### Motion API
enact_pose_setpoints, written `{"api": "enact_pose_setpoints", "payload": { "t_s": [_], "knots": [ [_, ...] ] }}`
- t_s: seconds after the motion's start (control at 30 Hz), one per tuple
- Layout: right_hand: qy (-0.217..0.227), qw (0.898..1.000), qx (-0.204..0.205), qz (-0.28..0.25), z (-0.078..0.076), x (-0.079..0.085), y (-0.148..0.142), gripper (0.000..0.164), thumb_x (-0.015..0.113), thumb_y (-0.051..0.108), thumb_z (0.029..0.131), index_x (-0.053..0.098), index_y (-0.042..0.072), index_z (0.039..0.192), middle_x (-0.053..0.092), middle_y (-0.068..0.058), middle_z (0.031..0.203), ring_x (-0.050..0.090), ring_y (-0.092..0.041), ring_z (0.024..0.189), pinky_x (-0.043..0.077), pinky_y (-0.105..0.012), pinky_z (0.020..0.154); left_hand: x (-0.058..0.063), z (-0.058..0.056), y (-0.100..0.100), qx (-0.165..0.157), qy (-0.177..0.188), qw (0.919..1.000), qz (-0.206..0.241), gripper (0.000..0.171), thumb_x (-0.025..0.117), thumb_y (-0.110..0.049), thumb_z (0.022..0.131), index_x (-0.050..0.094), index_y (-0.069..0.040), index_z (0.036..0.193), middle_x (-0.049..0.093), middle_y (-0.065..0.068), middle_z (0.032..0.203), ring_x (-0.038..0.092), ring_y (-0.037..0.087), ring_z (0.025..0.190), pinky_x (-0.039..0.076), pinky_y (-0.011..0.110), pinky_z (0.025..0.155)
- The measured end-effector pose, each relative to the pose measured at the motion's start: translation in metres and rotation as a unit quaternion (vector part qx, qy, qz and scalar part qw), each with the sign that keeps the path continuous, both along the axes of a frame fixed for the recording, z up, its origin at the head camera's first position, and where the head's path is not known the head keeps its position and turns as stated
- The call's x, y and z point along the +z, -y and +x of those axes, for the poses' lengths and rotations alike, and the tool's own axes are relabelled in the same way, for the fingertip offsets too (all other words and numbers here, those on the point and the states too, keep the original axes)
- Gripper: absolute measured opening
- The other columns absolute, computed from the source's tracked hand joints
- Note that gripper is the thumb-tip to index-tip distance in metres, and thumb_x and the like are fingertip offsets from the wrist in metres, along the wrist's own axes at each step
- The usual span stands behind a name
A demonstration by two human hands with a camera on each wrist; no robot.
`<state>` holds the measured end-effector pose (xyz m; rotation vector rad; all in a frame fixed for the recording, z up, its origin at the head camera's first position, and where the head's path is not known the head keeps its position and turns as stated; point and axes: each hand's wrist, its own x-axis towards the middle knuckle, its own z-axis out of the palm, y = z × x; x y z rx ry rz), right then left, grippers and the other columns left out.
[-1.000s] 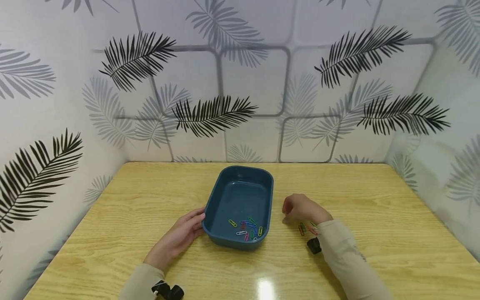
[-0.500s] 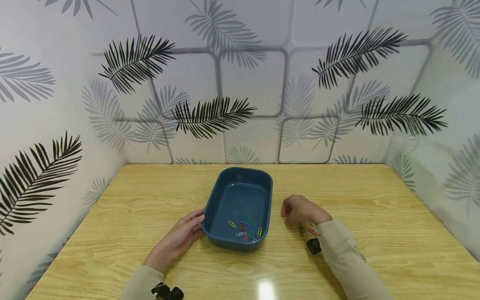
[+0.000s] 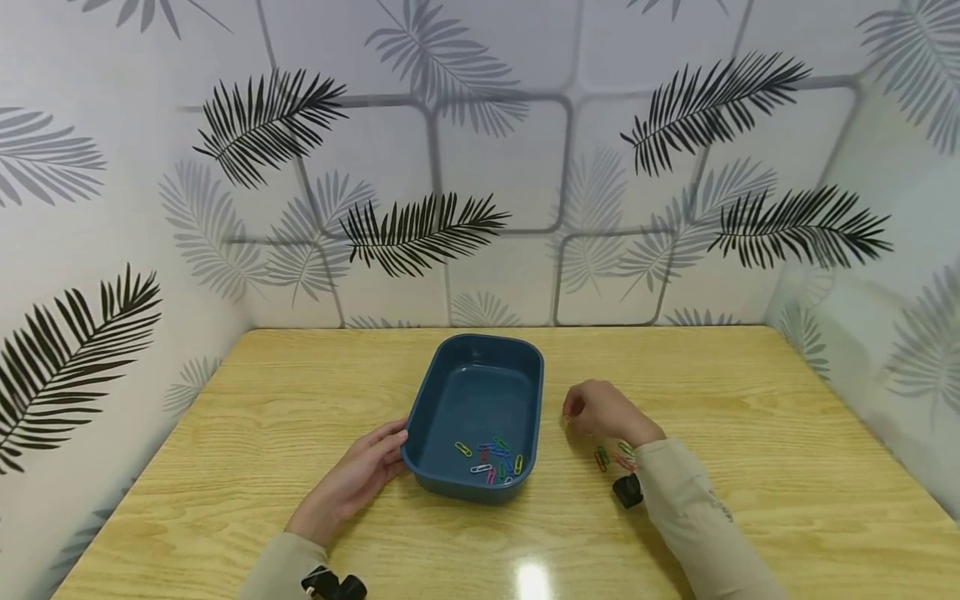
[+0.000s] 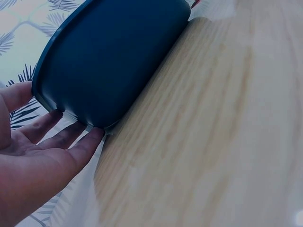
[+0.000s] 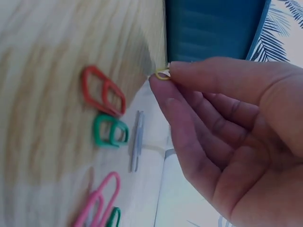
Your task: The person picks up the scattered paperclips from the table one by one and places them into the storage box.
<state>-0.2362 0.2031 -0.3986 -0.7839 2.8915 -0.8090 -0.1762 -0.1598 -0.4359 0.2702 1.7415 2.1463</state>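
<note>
A dark blue tray stands mid-table, with several coloured paper clips at its near end, among them a yellow one. My left hand is at the tray's left side; in the left wrist view its fairly straight fingertips rest against the outer wall and the thumb meets the rim. To the right of the tray, my right hand pinches a yellow paper clip between thumb and index finger. Below that hand lie a red clip, a green clip and a pink clip.
The light wooden table reaches back to a leaf-patterned wall covering. A black wrist camera sits at the right sleeve close to the loose clips, and another camera is on the left sleeve.
My right hand has taken hold of the yellow paper clip and risen slightly from the table with it. The left hand stays at the tray's side.
</note>
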Motion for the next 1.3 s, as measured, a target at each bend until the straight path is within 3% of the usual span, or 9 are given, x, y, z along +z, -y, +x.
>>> {"api": "enact_pose_setpoints", "payload": {
  "t_s": [0.3, 0.8, 1.3],
  "knots": [
    [0.041, 0.999, -0.001, 0.021, -0.001, -0.0007, 0.0019, 0.014, 0.067, -0.007, 0.076, 0.068, 0.003, 0.085, 0.062, -0.001, 0.079, 0.055, -0.016, 0.071, 0.049, -0.033, 0.066, -0.0008, 0.0, -0.0001, 0.006, -0.001, 1.0, 0.0, 0.056, 0.044, -0.016, 0.104, 0.022, 0.012, 0.147, 0.039, 0.028, 0.143, 0.053, 0.019, 0.118, 0.044, 0.031, 0.097],
    [0.032, 0.999, 0.011, 0.004, -0.0055, -0.0028, 0.0004, 0.013, 0.062, -0.005, 0.079, 0.069, 0.001, 0.088, 0.062, -0.002, 0.078, 0.051, -0.013, 0.067, 0.046, -0.031, 0.062, -0.0021, -0.0023, 0.0017, 0.005, -0.006, 0.9999, -0.007, 0.056, 0.043, -0.017, 0.104, 0.022, 0.012, 0.147, 0.036, 0.029, 0.145, 0.051, 0.021, 0.121, 0.043, 0.031, 0.098],
    [0.034, 0.998, -0.026, -0.05, -0.0048, 0.0044, -0.002, 0.013, 0.057, -0.001, 0.088, 0.068, -0.003, 0.096, 0.063, -0.003, 0.081, 0.054, -0.014, 0.065, 0.048, -0.031, 0.059, -0.0026, -0.0014, -0.0001, 0.004, -0.003, 1.0, 0.002, 0.056, 0.043, -0.015, 0.104, 0.021, 0.013, 0.147, 0.036, 0.029, 0.145, 0.052, 0.019, 0.119, 0.044, 0.031, 0.097]
  ]
}}
